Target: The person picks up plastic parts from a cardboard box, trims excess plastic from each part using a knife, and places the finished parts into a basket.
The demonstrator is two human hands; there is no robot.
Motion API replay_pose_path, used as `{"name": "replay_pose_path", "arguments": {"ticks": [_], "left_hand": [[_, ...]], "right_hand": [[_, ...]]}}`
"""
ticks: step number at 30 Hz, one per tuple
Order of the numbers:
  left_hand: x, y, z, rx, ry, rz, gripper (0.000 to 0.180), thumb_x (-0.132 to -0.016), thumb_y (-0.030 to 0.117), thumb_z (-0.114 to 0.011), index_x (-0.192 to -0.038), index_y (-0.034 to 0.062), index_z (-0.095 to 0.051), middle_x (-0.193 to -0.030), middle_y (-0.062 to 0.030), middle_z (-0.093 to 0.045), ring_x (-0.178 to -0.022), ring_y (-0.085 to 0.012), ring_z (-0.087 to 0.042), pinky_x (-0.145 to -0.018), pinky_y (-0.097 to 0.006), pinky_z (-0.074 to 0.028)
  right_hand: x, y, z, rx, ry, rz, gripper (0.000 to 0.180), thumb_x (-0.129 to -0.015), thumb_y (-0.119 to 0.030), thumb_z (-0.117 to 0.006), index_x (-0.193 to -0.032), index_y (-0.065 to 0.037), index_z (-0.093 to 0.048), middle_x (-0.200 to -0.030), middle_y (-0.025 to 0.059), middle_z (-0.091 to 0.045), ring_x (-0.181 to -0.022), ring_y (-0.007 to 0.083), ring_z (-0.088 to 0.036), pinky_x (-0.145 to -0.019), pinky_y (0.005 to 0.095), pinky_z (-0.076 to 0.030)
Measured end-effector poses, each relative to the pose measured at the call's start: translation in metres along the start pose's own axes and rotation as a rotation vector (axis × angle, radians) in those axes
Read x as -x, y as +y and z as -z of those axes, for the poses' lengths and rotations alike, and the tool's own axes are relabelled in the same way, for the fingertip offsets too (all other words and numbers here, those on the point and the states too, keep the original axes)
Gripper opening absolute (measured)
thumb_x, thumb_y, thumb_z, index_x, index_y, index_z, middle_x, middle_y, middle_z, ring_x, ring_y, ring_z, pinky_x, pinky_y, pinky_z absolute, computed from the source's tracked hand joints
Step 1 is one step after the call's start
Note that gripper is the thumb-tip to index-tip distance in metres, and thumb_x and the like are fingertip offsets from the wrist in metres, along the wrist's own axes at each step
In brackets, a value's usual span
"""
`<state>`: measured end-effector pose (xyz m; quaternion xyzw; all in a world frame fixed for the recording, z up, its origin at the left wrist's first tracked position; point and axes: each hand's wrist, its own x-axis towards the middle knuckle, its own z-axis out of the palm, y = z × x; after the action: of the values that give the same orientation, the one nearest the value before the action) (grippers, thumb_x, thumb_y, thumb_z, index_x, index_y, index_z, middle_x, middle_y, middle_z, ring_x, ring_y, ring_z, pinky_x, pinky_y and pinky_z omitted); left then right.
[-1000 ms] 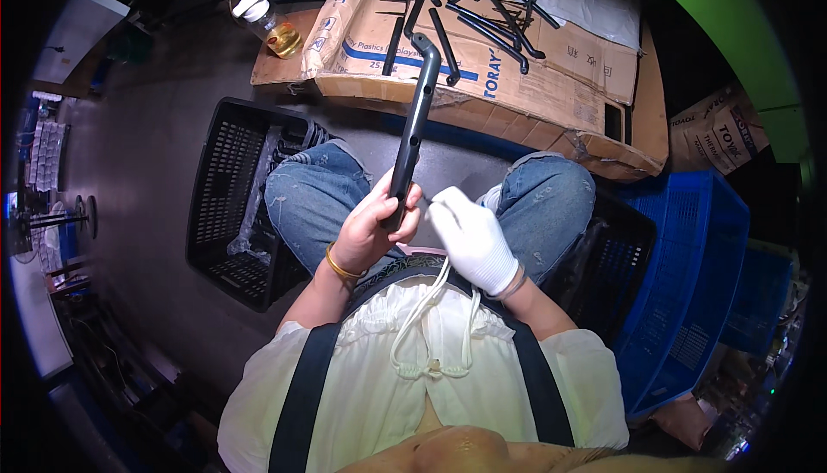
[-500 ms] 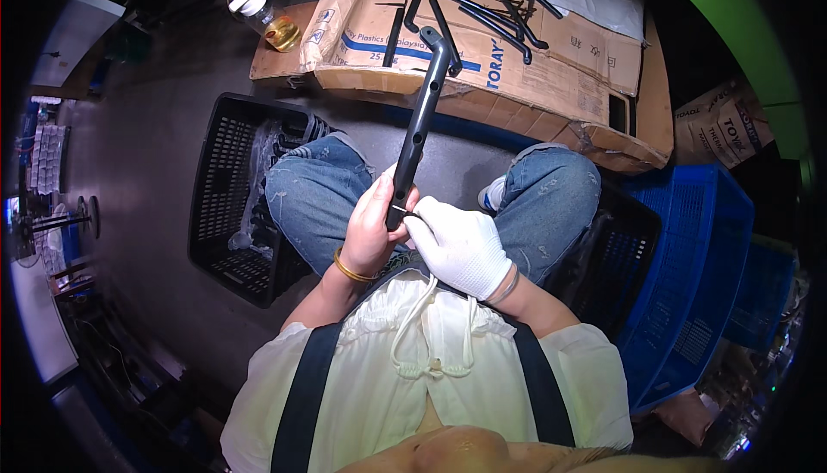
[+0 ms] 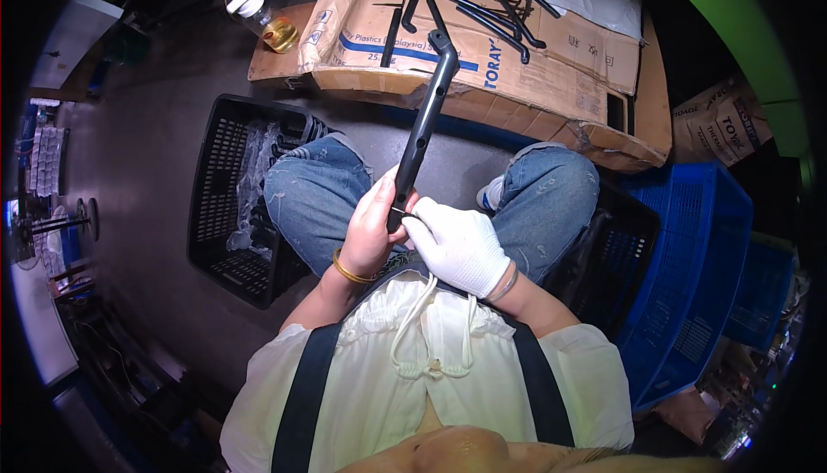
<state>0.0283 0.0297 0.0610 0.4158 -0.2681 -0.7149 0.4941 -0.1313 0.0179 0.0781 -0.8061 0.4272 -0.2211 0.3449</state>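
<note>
My bare left hand [image 3: 370,230] is closed round the lower end of a long black plastic bar [image 3: 420,133]. The bar points up and away from me; its far end is bent with a rounded, holed tip, and several round holes run along its face. Against the bar's near end, my white-gloved right hand [image 3: 463,247] pinches a small, thin, dark tool with a pale, narrow tip [image 3: 399,210]. That tip touches or crosses the bar's surface; most of the tool is hidden in the glove, so its kind is unclear.
Several similar bent black bars [image 3: 495,12] lie on a flattened cardboard box [image 3: 551,98] ahead. A white-lidded bottle [image 3: 277,32] stands at its left. A black crate [image 3: 211,206] with plastic-wrapped parts sits left of my knee; blue crates [image 3: 680,283] stand right.
The bar's far end has shifted slightly right and nearer to me. Both hands keep almost the same grip and place.
</note>
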Motion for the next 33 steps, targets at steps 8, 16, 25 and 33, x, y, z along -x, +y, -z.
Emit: {"name": "replay_pose_path", "arguments": {"ticks": [8,16,25,33], "left_hand": [[0.000,-0.007,0.000,0.012,0.028,0.003,0.047,-0.107,0.028,-0.030,-0.143,0.0003,-0.041,-0.082,0.0015,-0.048,-0.054,-0.0017,-0.033,-0.045,-0.016,-0.026],[-0.002,-0.011,0.005,0.028,0.044,0.009,0.043,-0.108,0.028,-0.031,-0.142,0.0039,-0.041,-0.080,0.0001,-0.047,-0.052,-0.0037,-0.035,-0.044,-0.018,-0.027],[-0.002,-0.016,0.006,0.043,0.090,-0.003,0.042,-0.108,0.027,-0.031,-0.142,0.0039,-0.041,-0.079,0.0006,-0.048,-0.052,-0.0033,-0.035,-0.044,-0.018,-0.030],[-0.001,-0.018,0.006,0.065,0.109,-0.028,0.040,-0.108,0.029,-0.032,-0.137,0.0045,-0.045,-0.080,0.0011,-0.048,-0.048,-0.0026,-0.033,-0.042,-0.018,-0.027]], "right_hand": [[0.001,0.005,-0.008,-0.004,-0.053,-0.055,0.021,-0.095,-0.024,-0.055,-0.105,-0.006,-0.060,-0.071,0.0134,-0.066,-0.060,0.0334,-0.067,-0.055,0.0439,-0.054],[0.002,0.005,-0.014,0.035,-0.029,-0.038,0.020,-0.096,-0.025,-0.054,-0.104,-0.007,-0.058,-0.068,0.0144,-0.066,-0.058,0.0347,-0.066,-0.053,0.0449,-0.054],[0.002,0.002,-0.018,0.074,-0.058,-0.076,0.015,-0.095,-0.022,-0.056,-0.096,-0.007,-0.058,-0.072,0.0141,-0.062,-0.060,0.0349,-0.065,-0.054,0.0445,-0.052],[0.001,0.006,-0.022,0.008,-0.035,-0.091,0.015,-0.095,-0.021,-0.056,-0.099,-0.007,-0.062,-0.077,0.0127,-0.063,-0.063,0.0330,-0.066,-0.057,0.0426,-0.053]]}}
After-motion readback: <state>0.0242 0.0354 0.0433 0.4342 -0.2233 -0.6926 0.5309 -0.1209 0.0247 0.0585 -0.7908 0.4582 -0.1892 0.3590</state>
